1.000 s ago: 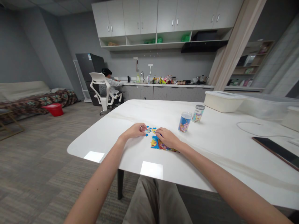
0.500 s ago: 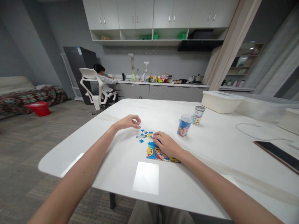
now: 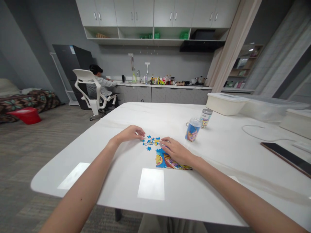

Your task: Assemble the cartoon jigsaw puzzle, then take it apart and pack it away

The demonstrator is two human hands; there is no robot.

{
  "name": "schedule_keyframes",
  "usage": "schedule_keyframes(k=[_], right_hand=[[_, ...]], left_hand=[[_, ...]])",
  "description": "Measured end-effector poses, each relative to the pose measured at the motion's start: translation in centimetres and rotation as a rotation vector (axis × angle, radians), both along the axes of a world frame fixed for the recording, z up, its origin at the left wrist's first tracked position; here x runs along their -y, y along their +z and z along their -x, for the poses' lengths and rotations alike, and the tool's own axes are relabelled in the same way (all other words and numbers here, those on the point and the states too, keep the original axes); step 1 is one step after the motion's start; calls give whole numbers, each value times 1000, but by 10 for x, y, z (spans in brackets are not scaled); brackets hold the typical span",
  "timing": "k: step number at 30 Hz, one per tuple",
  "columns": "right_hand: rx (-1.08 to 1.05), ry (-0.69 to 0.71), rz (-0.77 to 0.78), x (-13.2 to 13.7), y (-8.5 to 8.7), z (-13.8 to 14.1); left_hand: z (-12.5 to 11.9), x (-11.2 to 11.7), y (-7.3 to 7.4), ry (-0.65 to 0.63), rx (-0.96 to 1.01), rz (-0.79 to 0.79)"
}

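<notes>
Blue printed cup [image 3: 193, 130] and lidded jar [image 3: 206, 118] stand toward the tabletop [image 3: 109, 184] far edge, near a lidded white box [image 3: 224, 106]; contents cannot be seen. Puzzle pieces [image 3: 150, 141] lie mid-tabletop beside a joined puzzle section [image 3: 170, 160]. Left hand [image 3: 130, 134] is released, lowered beside the pieces since the earlier frame. Right hand [image 3: 176, 150] rests over the section; its grip cannot be told.
</notes>
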State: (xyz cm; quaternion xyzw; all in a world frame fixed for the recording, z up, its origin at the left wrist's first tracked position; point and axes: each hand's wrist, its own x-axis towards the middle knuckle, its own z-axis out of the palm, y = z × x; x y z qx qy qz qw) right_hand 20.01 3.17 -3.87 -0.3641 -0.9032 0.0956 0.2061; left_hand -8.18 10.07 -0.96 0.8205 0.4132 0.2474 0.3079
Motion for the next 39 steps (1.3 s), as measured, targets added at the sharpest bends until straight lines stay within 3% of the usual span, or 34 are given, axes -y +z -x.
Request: schedule_keyframes(k=[6, 14, 22, 31, 39], right_hand=[[-34, 4, -20, -4, -4, -2], [46, 38, -49, -1, -7, 0], [65, 26, -16, 1, -7, 2], [102, 37, 4, 3, -2, 1], [110, 30, 13, 6, 2, 2]], left_hand=[[5, 0, 0, -31, -46, 12], [-15, 7, 1, 2, -123, -56], [-15, 9, 3, -75, -149, 28], [-31, 14, -1, -50, -188, -51], [-37, 17, 0, -104, -298, -201]])
